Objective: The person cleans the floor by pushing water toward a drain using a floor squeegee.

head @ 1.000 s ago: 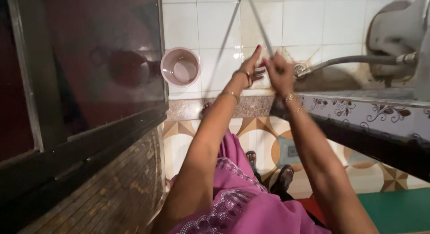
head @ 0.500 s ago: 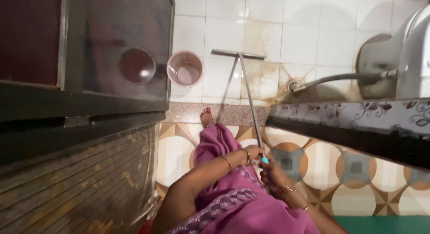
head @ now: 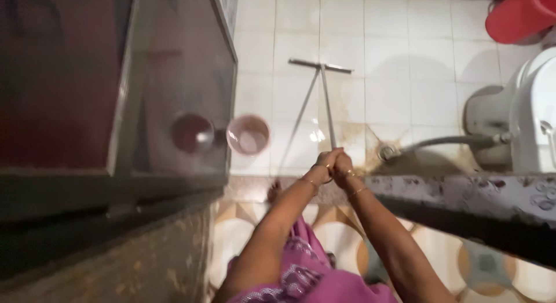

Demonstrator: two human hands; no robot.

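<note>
Both of my hands grip the thin metal handle of a floor wiper (head: 326,100) held out in front of me. My left hand (head: 325,161) and my right hand (head: 343,164) are clasped together around the handle's near end. The wiper's flat blade (head: 320,65) rests on the white tiled floor (head: 388,77) farther ahead. My arms reach forward over my pink garment (head: 313,280), with bangles on both wrists.
A small pink mug (head: 248,135) stands on the tiles beside a glossy dark door (head: 145,88) on the left. A white toilet (head: 521,117) with a hose sits at right, a red bucket (head: 518,13) beyond it. A dark patterned ledge (head: 463,196) crosses the right side.
My hands, low and near my body half a second ago, have pushed forward again along with the wiper; the blade has slid farther away over the tiles.
</note>
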